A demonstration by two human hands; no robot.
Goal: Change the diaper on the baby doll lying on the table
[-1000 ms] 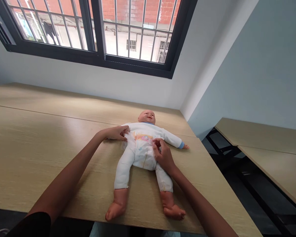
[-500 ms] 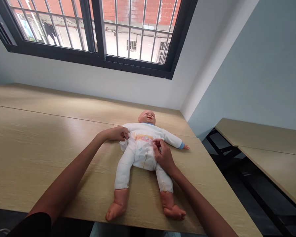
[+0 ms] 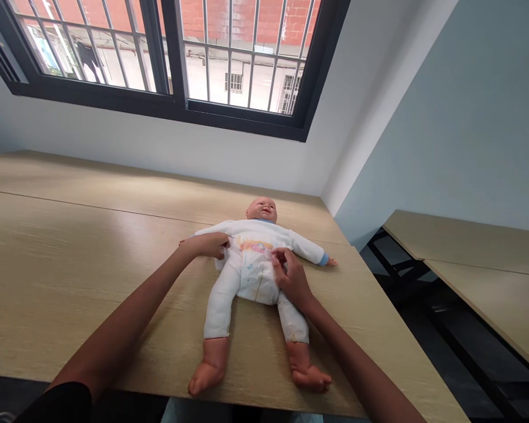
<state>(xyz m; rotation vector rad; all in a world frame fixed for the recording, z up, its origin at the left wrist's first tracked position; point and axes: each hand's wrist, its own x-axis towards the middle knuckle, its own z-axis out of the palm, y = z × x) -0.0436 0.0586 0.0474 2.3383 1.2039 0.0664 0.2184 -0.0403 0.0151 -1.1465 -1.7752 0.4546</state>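
Note:
A baby doll (image 3: 220,302) in white clothes with blue trim lies on its back, its feet toward me. Around its hips is a white diaper (image 3: 256,285) with a coloured print band at the waist. At the diaper's left edge my left hand (image 3: 211,244) has its fingers curled in on the side wing, the fingertips partly hidden. My right hand (image 3: 292,276) pinches the diaper's right side near the waistband, thumb and forefinger together. Some loose white diaper material (image 3: 220,261) shows below my left fingers.
The doll rests on a light wooden table (image 3: 92,282), near its right edge. Behind stands a wall with a barred, dark-framed window (image 3: 247,120). Across a gap on the right is another wooden table (image 3: 480,282) with a black metal frame.
My left hand has turned and shifted slightly at the diaper's side, its fingers now less visible. The doll's hand beside it has come into view. My right hand stays nearly in place.

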